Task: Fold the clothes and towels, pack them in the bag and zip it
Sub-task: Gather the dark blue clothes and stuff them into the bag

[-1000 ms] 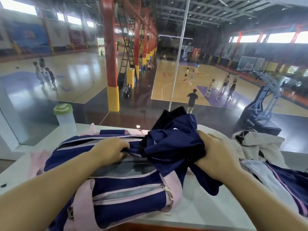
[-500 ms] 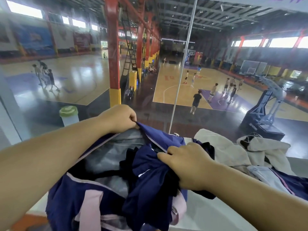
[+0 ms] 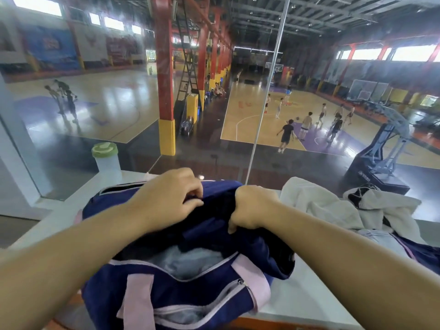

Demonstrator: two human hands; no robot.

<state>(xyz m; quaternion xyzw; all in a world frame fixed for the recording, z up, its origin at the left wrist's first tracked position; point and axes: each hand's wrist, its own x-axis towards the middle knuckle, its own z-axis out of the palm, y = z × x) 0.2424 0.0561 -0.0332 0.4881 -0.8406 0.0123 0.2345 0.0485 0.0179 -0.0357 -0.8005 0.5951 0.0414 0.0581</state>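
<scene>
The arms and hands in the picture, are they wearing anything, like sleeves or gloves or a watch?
No. Both forearms are bare as far as the picture shows, with no sleeves in view. The left hand and right hand have no gloves, and no watch, bracelet or ring shows.

Indoor sports hall: basketball courts (image 3: 262, 120), hoop stand (image 3: 381, 158), players (image 3: 287, 134) below glass.

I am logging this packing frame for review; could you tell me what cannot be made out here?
- Head view: the bag's interior, hidden by the navy garment and both forearms.
- Left hand and right hand: fingertips buried in fabric.
- Clothes pile: cut off at the right edge.
- Bottle: contents unclear.
</scene>
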